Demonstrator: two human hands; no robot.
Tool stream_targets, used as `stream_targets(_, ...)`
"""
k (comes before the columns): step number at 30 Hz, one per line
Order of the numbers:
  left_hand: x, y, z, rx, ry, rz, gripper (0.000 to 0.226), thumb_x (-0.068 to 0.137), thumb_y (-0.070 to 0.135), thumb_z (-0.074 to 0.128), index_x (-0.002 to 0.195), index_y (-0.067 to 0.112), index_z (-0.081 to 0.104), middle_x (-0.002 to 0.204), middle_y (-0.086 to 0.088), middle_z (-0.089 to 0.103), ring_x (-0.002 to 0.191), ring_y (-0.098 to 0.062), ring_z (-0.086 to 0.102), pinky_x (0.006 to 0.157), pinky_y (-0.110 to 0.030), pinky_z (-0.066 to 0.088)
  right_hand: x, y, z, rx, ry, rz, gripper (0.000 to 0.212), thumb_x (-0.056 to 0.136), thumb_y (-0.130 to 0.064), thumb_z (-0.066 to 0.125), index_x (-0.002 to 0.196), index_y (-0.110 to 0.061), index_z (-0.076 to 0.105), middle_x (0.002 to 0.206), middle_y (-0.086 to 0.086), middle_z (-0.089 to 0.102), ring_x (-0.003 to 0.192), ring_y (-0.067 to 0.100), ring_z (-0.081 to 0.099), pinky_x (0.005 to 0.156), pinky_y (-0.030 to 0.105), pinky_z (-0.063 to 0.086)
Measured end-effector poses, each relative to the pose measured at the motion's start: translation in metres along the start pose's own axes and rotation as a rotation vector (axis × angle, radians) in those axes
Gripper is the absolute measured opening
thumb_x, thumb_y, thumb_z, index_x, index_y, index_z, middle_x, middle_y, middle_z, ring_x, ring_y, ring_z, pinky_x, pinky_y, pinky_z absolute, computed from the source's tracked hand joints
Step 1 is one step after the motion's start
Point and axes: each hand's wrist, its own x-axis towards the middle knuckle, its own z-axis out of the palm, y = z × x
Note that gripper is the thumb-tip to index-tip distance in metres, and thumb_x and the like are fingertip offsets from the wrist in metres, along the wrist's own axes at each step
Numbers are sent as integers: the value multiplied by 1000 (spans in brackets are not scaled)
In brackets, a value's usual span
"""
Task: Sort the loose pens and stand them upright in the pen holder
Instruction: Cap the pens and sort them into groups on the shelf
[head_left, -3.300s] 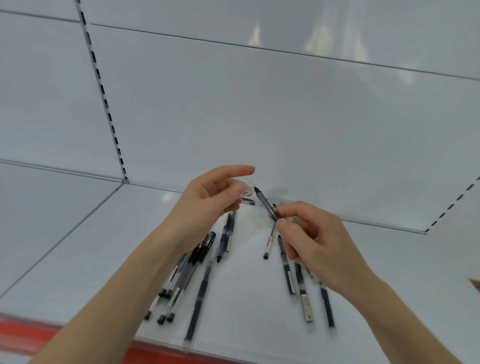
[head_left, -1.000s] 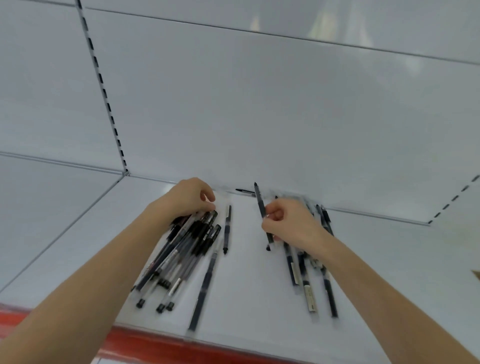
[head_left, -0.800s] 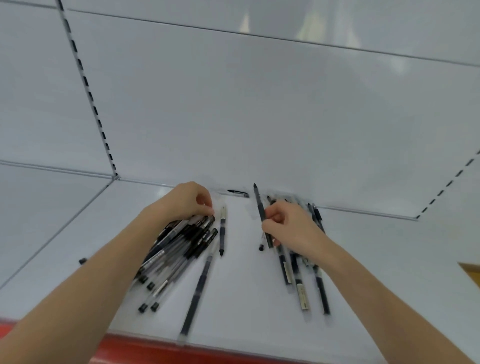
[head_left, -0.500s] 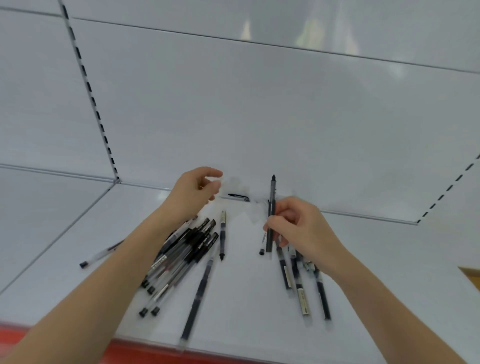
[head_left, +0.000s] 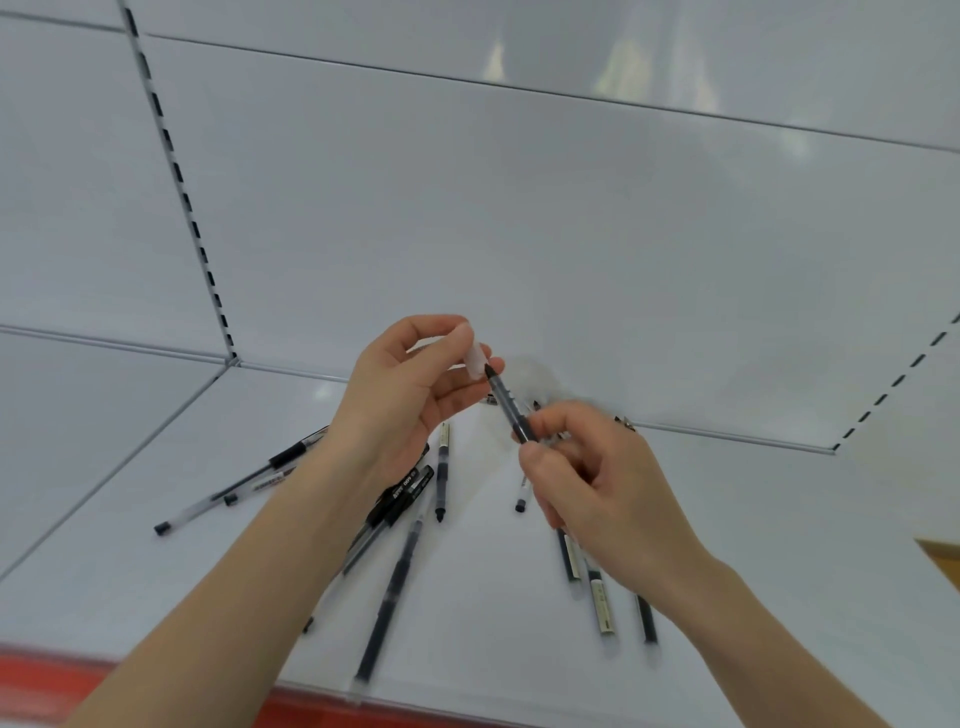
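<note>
A slim black pen (head_left: 506, 402) is pinched by the curled right hand (head_left: 597, 483), raised above the flat white shelf (head_left: 483, 597). A small translucent cap (head_left: 475, 358), seemingly touching the pen's tip, is held between the left hand (head_left: 405, 395) thumb and forefinger. Beneath, loose black and clear pens (head_left: 395, 571) are scattered flat.

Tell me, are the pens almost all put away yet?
Not nearly. Done: nothing that shows; no pen stands upright and no pen holder is in view. In hand: the right hand grips one black pen, and the left hand pinches a clear cap at its tip. Left: many loose pens lie flat on the white shelf, some under the left arm, some under the right.
</note>
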Motion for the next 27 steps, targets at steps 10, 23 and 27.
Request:
stream_targets(10,-6,-2,-2,146,-138,41,17,88,7,53,94,17,66,73,6,66,63,-6,57,62,-16,49,5,-2,-9,47,65,8,12,87,-15,52,77,-15,58,44,4,41,36,6,34,39,11,31)
stream_targets(23,-8,-6,1,158,-108,83,26,69,25,61,94,16,65,68,3,69,63,-6,61,61,-16,50,0,3,-9,7,-39,10,14,88,-21,54,76,-24,61,41,-2,48,41,8,39,44,21,34)
stream_targets(27,-12,-11,8,188,-93,132,21,81,23,56,98,16,66,71,3,69,77,-10,65,78,-27,55,-2,7,-1,48,37,-2,17,89,-20,53,73,-19,58,38,-4,45,37,6,37,42,17,33)
